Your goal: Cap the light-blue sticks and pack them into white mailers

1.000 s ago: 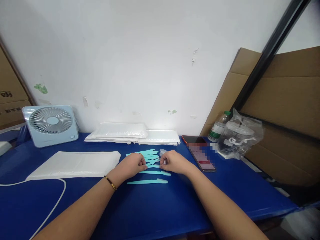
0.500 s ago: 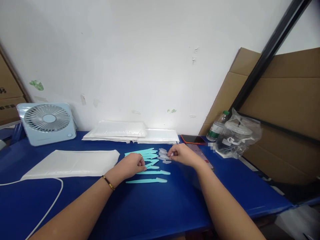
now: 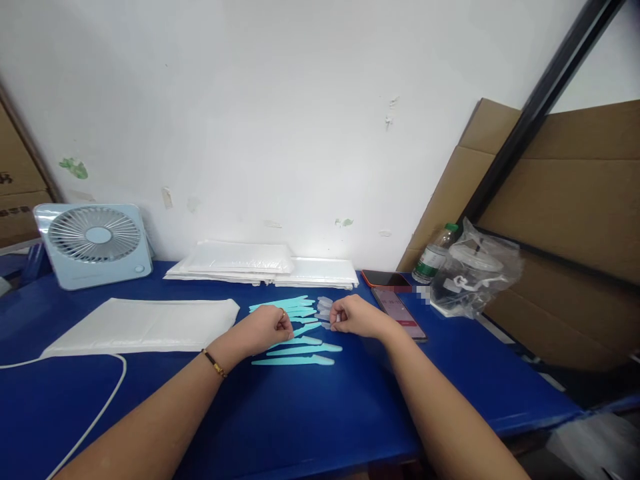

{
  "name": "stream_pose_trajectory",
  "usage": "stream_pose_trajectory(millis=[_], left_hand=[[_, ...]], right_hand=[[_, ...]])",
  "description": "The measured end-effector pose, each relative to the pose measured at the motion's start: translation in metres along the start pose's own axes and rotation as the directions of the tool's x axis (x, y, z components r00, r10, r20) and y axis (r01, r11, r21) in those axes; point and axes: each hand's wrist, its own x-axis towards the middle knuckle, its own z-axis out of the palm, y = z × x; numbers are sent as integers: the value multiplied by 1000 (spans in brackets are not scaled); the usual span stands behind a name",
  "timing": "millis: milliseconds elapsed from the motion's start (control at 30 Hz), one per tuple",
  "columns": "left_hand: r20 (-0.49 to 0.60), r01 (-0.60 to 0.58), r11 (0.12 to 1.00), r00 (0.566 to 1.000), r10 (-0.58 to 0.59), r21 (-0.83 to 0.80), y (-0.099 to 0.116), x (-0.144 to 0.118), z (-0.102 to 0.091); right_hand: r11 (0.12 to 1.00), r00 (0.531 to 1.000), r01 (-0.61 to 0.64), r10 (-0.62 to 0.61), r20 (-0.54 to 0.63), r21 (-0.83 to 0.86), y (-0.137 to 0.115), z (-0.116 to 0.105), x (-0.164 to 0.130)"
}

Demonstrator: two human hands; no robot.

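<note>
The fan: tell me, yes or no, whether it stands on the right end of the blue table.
No, the fan stands at the far left of the blue table, against the white wall.

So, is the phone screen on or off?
On: the phone beside the right hand shows a lit white screen with a red band.

The right hand [image 3: 356,316] has been drawn back left toward the teal sticks [image 3: 295,319], at frame centre.
</note>
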Motion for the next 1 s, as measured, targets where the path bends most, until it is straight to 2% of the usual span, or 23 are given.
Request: stream_pose_trajectory(millis=[200,367,667,833,900,1000], left_hand=[[-66,-20,997,998,24,68,-3,2,1],[-115,-80,983,988,99,166,-3,2,1],[-107,-92,975,988,115,200,8,0,2],[-24,-148,981,988,152,129,12,-2,5],[-39,-131,984,990,136,122,11,-1,5],[-165,-90,972,978,128,219,7,0,4]], right_hand=[[999,1000,-30,30,-1,39,2,0,1],[998,1000,-15,15,7,61,3,1,2],[994,996,84,-82,-22,65,-9,9,4],[987,990,105,-115,79,117,-13,8,1],[991,994,97,-101,35,92,-11,7,1],[992,981,115,-122,-151,-59,-6,6,5]])
